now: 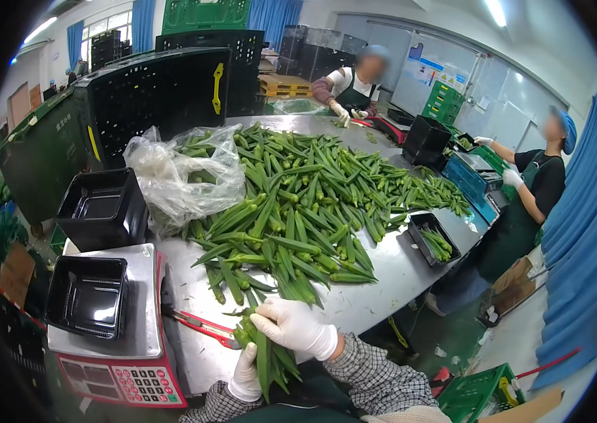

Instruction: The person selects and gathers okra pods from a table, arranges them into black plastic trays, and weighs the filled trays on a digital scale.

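Observation:
A bunch of green okra is held upright between my two white-gloved hands at the table's near edge. My left hand wraps the bunch from the left side. My right hand closes over it from the right, fingers at the stem ends. Just beyond lies a large heap of loose okra. A red and black tool, like a utility knife, rests on the table left of my hands. Further left, an empty black plastic tray sits on a red scale.
Stacked black trays stand behind the scale, beside a clear plastic bag. One tray of okra is at the table's right edge. Two people in blue caps work across the metal table. A green crate is low right.

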`<state>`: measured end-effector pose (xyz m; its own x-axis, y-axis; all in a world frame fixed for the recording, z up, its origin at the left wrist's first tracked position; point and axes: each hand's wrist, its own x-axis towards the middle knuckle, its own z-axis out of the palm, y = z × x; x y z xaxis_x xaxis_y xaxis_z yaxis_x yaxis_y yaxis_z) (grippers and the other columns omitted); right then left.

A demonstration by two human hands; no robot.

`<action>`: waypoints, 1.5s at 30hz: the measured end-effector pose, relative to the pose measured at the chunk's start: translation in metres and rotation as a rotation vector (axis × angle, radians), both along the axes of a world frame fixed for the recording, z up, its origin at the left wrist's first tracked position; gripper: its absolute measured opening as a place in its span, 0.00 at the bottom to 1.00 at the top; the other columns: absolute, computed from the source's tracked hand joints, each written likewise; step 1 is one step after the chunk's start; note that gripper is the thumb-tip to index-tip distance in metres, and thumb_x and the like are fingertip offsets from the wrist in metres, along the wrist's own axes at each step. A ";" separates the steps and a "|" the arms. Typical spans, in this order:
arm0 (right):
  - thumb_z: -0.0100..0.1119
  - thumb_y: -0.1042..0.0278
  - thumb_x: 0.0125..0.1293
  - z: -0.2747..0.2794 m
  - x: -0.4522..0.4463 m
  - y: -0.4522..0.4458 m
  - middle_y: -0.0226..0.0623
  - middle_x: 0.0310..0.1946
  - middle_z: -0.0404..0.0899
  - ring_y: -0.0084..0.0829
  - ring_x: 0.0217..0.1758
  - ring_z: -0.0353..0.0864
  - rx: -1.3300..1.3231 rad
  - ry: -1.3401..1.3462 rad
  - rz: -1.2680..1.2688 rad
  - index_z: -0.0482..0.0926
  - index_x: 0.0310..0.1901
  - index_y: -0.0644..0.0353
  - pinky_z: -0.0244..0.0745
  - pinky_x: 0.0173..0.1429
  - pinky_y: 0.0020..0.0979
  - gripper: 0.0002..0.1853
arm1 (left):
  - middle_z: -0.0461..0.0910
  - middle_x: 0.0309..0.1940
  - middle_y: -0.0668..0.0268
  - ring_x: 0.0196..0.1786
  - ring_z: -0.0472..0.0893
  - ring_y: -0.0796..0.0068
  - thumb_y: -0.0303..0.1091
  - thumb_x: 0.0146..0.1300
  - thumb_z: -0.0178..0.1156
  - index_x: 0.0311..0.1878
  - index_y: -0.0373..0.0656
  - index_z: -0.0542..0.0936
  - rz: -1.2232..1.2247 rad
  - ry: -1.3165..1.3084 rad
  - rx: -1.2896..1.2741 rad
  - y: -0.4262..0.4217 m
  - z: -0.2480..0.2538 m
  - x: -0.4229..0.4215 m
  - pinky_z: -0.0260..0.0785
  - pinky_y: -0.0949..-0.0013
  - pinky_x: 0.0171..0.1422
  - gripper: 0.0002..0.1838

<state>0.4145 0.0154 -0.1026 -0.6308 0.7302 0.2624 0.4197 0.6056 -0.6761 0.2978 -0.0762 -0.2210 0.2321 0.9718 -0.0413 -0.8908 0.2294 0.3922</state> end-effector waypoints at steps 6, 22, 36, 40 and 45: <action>0.55 0.62 0.63 -0.019 -0.007 -0.003 0.37 0.35 0.77 0.40 0.38 0.79 0.137 0.129 -0.098 0.80 0.35 0.60 0.73 0.41 0.36 0.10 | 0.70 0.60 0.58 0.63 0.69 0.59 0.46 0.65 0.53 0.66 0.42 0.63 0.002 -0.059 -0.058 0.001 0.004 -0.001 0.58 0.52 0.69 0.29; 0.56 0.64 0.61 -0.017 -0.013 -0.010 0.39 0.30 0.76 0.41 0.31 0.78 0.340 0.105 -0.136 0.78 0.33 0.58 0.73 0.35 0.36 0.07 | 0.67 0.63 0.58 0.65 0.67 0.59 0.45 0.63 0.55 0.67 0.45 0.61 0.002 0.033 0.003 0.004 -0.005 0.000 0.55 0.52 0.71 0.31; 0.66 0.74 0.52 -0.023 0.154 -0.075 0.45 0.55 0.68 0.34 0.41 0.76 0.031 -0.176 -0.639 0.73 0.52 0.65 0.73 0.46 0.30 0.23 | 0.74 0.51 0.51 0.52 0.78 0.56 0.42 0.63 0.57 0.61 0.33 0.64 -0.015 -0.291 0.044 0.009 0.019 0.005 0.72 0.55 0.58 0.29; 0.67 0.73 0.51 -0.006 0.092 -0.067 0.44 0.47 0.74 0.39 0.46 0.76 0.176 0.100 -0.393 0.77 0.44 0.64 0.72 0.49 0.31 0.17 | 0.75 0.50 0.52 0.52 0.78 0.57 0.39 0.62 0.58 0.60 0.35 0.65 -0.028 -0.257 0.049 0.008 0.020 0.004 0.74 0.57 0.57 0.28; 0.67 0.69 0.51 0.008 0.035 -0.064 0.38 0.31 0.75 0.37 0.33 0.77 0.168 0.098 -0.239 0.77 0.34 0.61 0.73 0.37 0.33 0.11 | 0.75 0.48 0.59 0.52 0.77 0.66 0.32 0.59 0.61 0.60 0.37 0.65 0.047 -0.173 0.052 0.004 0.024 0.012 0.72 0.63 0.58 0.27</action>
